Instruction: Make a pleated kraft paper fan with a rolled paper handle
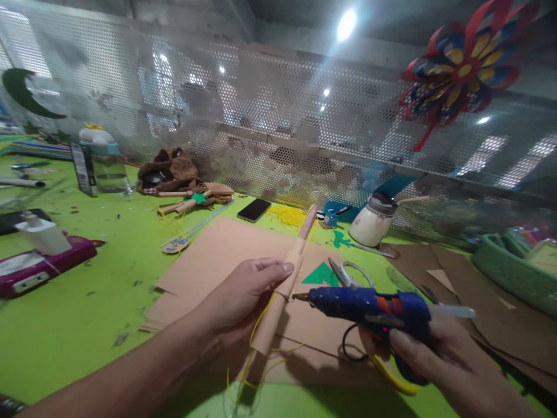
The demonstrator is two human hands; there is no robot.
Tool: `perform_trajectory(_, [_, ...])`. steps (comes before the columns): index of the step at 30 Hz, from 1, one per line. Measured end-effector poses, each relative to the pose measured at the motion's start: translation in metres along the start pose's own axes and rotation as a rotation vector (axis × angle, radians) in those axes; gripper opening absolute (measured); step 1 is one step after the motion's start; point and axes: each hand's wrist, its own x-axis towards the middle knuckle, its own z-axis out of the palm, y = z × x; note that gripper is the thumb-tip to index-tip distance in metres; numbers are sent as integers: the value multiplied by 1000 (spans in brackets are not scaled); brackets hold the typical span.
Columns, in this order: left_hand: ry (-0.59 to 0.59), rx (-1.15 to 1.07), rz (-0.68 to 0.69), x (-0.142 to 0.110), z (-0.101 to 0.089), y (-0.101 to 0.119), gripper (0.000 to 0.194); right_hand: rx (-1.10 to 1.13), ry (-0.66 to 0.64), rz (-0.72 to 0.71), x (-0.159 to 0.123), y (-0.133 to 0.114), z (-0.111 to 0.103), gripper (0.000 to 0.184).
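My left hand [243, 299] is closed around a rolled brown paper tube [282, 287], thumb on top, holding it slanted over brown paper sheets [217, 255]. Yellow string [255, 339] hangs along the tube's lower part, and a thin dark band crosses it near my fingers. In my right hand [448, 348] is a blue glue gun [369, 305] with a clear glue stick out of its back. Its nozzle points left, right beside the tube; whether it touches cannot be made out. Scissors [354, 276] and a green paper piece [322, 274] lie just behind the gun.
A purple power strip [56, 264] with a white plug lies left. Farther back are a phone [254, 210], yellow shreds [287, 216], a white jar [373, 223] and a clear bottle [108, 168]. A green basket [513, 273] stands right. A perforated screen [261, 128] borders the table.
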Motion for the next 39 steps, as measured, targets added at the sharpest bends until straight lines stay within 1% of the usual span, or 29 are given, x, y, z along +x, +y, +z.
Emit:
perform_trajectory(2, [-6,4,-12,0,0,0,22,-4,14,-25,2,1,1,43])
perform_trajectory(5, [-32,10,-26,0,0,0,20,-28,75,-60,6,3,3,43])
perform_trajectory(7, [-52,0,-18,-1,1,0,21,-23,118,-64,9,4,5,43])
perform_trajectory(10, [-53,-5,-10,-2,2,0,21,-22,141,-51,11,4,7,44])
perform_trajectory(14, [-16,31,-13,-1,2,-1,19,-74,105,-44,7,-1,7,47])
perform_trajectory(17, [4,32,3,0,1,-1,21,-98,79,-14,3,-4,6,45])
perform_trajectory(21, [-14,-5,19,1,1,0,23,-87,57,18,-1,-7,5,42])
perform_trajectory(24, [-14,6,34,1,0,0,23,-45,52,27,-1,-5,4,42])
perform_trajectory(28, [-4,54,4,1,-2,-1,24,10,89,-24,1,3,3,45])
perform_trajectory(31, [12,70,11,1,0,0,23,35,112,-77,5,9,3,45])
perform_trajectory(34, [13,59,22,-1,3,0,23,-4,144,-69,9,8,5,43])
perform_trajectory(39, [27,64,-6,-1,3,1,25,-92,77,-56,7,-2,7,46])
